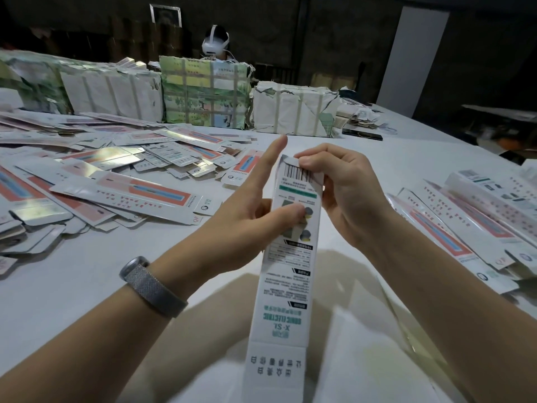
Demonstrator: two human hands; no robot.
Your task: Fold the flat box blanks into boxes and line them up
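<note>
Right hand [343, 196]: fingers curled over the carton's far end, pinching the top flap [290, 162].
Left hand [255, 216]: thumb presses the toothbrush carton [287, 257]; forefinger straight.
Carton: held above the table's near edge.
Advice: steady the body, tuck the flap squarely.
Flat blanks [122, 181]: heaped at left.

Two hands [250, 225], one box [286, 257], three bundles [203, 94].
</note>
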